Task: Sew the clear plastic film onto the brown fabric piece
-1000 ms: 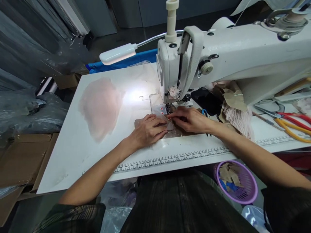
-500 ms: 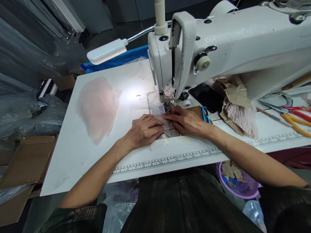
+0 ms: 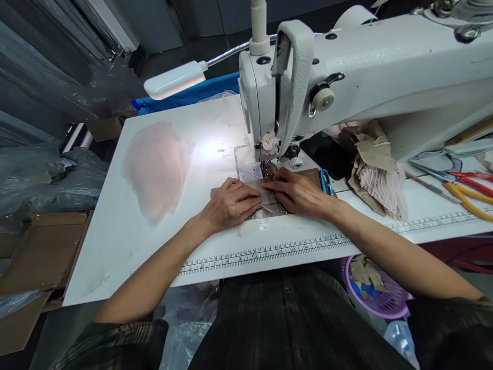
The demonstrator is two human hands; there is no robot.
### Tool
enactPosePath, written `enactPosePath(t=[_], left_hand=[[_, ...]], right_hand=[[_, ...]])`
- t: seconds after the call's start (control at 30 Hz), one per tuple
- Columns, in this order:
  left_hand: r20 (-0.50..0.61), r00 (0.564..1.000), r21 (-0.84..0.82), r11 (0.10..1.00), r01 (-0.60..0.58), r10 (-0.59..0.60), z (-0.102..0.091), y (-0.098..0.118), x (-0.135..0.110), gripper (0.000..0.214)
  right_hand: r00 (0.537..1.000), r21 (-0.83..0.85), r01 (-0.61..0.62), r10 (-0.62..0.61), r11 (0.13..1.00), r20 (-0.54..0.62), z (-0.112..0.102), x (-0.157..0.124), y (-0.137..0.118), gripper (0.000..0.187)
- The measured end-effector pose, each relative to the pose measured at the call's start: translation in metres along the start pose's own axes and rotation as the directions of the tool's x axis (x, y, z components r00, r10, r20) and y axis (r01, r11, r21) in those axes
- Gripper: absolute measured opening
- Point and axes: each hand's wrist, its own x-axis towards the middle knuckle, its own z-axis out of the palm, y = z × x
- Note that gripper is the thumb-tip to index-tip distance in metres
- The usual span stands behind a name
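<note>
Under the presser foot (image 3: 266, 167) of a white sewing machine (image 3: 295, 77) lies a narrow piece of sheer, pale fabric (image 3: 265, 205). My left hand (image 3: 233, 204) rests on its left part, palm down with fingers stretched out flat. From the right, my right hand (image 3: 298, 192) reaches in close to the presser foot, with bent fingers closed on the fabric's edge; its thumb is partly hidden. Beneath the fabric shows a shiny metal plate. A pale pink fabric rosette (image 3: 269, 143) is attached to the machine head just above.
Pale pink sheer fabric (image 3: 157, 169) lies on the white table (image 3: 103, 241) at left. To the right are a blue thread snipper (image 3: 326, 182), a pink fringed bundle (image 3: 381, 190) and yellow-handled scissors (image 3: 468, 200). A white lamp (image 3: 175, 80) hangs over the table; a purple basket (image 3: 385, 303) stands below.
Both hands keep nearly the same place at the presser foot. The whole view has shifted slightly; the fabric's movement is too small to tell.
</note>
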Motion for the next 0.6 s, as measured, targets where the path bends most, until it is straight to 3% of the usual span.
enactPosePath(t=[0.23, 0.43, 0.6], left_hand=[[0.025, 1.0, 0.002, 1.0, -0.003, 0.003, 0.002, -0.001, -0.003, 0.007], [0.046, 0.999, 0.038, 0.999, -0.006, 0.004, 0.001, 0.0, -0.003, 0.008], [0.057, 0.998, 0.059, 0.998, 0.007, -0.011, 0.001, 0.0, -0.004, 0.008]], right_hand=[[1.0, -0.023, 0.021, -0.021, 1.0, -0.003, 0.001, 0.0, -0.001, 0.038], [1.0, 0.1, -0.004, 0.005, 0.995, -0.007, -0.008, -0.004, -0.001, 0.04], [0.998, 0.147, 0.045, -0.052, 0.988, 0.043, -0.012, -0.004, -0.001, 0.039]])
